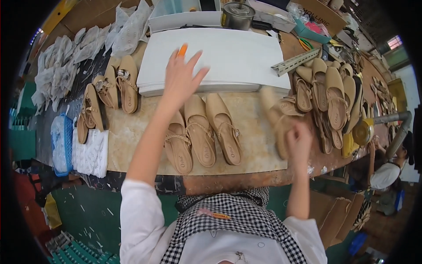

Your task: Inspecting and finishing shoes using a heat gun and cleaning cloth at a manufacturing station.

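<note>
My left hand (181, 81) reaches over the stack of white sheets (220, 57) with its fingers spread. It holds nothing; an orange cover (182, 49) sits on one fingertip. At the right, my right hand (300, 140) is closed on a beige shoe (278, 123) that is blurred by motion. Between my arms, three beige backless shoes with braided straps lie side by side: a left one (179, 149), a middle one (201, 136) and a right one (225, 134). Their toes point away from me.
A heap of beige shoes (336, 99) covers the table's right side. More shoes (127, 83) lie at left, beside crumpled tissue (61, 66) and a blue basket (61, 143). Behind the sheets stand a white box (184, 20) and a metal can (238, 16). Another person (391, 174) sits far right.
</note>
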Available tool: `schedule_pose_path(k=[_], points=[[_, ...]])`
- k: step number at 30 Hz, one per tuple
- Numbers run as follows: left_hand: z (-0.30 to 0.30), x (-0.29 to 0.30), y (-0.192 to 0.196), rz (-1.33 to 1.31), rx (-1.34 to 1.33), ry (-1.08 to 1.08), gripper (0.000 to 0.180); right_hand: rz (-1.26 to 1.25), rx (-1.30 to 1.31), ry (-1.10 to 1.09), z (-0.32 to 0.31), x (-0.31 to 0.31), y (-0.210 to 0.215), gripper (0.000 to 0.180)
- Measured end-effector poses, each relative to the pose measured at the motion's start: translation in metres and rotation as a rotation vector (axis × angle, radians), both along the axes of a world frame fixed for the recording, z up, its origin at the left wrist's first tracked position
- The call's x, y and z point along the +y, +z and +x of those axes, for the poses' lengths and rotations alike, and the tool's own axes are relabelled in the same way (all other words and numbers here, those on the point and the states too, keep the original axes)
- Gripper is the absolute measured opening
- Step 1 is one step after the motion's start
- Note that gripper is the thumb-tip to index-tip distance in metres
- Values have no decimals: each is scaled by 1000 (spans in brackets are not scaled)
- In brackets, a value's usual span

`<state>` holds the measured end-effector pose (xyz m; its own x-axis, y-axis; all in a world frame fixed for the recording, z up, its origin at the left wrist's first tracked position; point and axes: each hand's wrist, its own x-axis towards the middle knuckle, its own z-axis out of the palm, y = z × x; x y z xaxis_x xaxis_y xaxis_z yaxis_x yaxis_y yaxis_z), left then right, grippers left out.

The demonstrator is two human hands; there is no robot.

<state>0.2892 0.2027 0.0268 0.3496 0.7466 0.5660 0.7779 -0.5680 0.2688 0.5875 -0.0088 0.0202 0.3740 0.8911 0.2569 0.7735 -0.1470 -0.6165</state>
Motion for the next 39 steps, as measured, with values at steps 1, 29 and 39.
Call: schedule_pose_path(k=[1,29,39], points=[[7,29,-10,2,90,92,47,-92,-14,78,-17,-11,-15,22],[47,-192,25,-176,-465,-831,22,-444,1670,124,-108,-60,40,59],[102,-168,-6,-1053,-921,-413,39,-20,418,127,-59,-49,6,56]])
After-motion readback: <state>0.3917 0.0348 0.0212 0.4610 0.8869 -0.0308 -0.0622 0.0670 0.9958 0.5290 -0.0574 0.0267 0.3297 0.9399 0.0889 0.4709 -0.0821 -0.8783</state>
